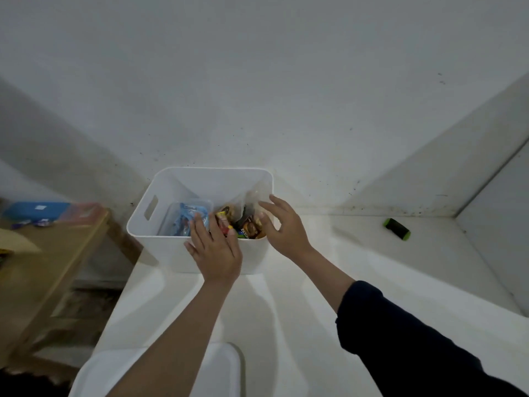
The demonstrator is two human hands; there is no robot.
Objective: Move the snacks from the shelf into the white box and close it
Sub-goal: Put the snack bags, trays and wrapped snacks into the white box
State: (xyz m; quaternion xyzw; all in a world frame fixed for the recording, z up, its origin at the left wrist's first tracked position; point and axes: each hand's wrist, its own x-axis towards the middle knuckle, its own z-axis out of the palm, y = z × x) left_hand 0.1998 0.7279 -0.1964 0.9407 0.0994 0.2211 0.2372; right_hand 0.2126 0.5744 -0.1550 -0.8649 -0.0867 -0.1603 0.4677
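The white box (pixel 160 242) stands open on a white counter against the wall. Inside lie a blue snack packet (pixel 186 217) in clear wrap on the left and brown and yellow snack packets (pixel 250 227) in a clear bag on the right. My left hand (pixel 216 250) reaches over the box's near rim, fingers spread and touching the packets. My right hand (pixel 282 224) hovers at the right rim, fingers apart by the clear bag. The white lid (pixel 220 368) lies flat on the counter near me, partly under my left forearm.
A wooden shelf (pixel 57 253) stands to the left with a blue box (pixel 37 210) and small items on it. A black and green object (pixel 396 229) lies on the counter (pixel 372 267) at the right, near a white side wall.
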